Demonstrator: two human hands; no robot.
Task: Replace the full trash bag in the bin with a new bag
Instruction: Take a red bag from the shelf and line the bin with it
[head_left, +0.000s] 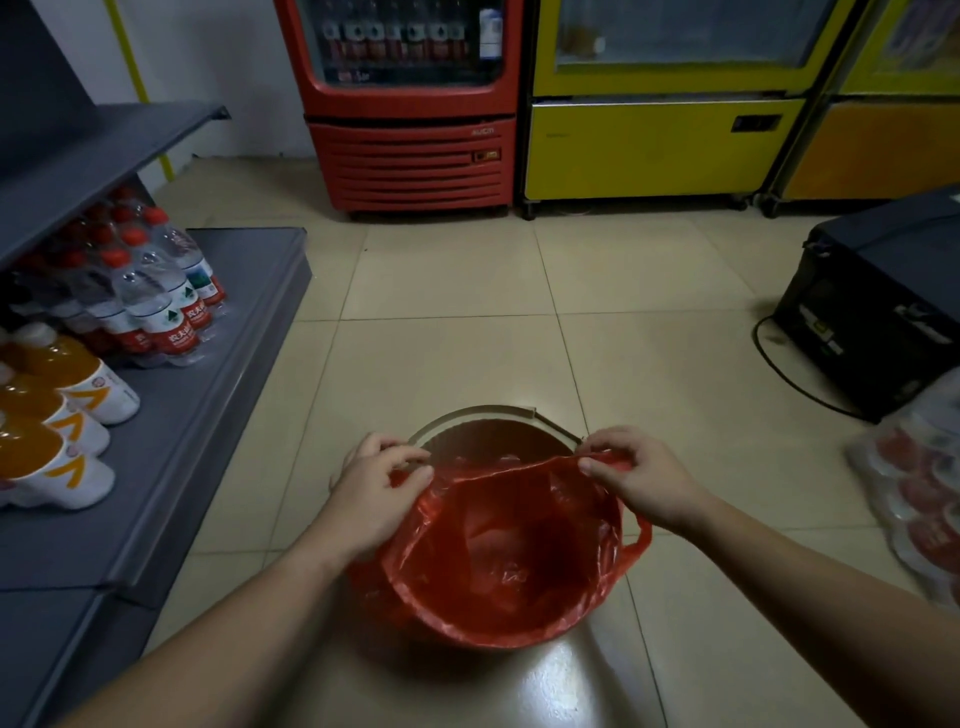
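Note:
A round bin stands on the tiled floor right below me, its pale far rim bare. A red plastic bag lines it, folded over the near rim and hanging open inside. The bag's far edge is stretched in a line between my hands, short of the far rim. My left hand pinches that edge at the bin's left side. My right hand pinches it at the right side. One bag handle loops out below my right wrist.
A grey shelf unit with water bottles and orange drink bottles runs along the left. A red cooler and yellow coolers stand behind. A black appliance and wrapped bottles sit right.

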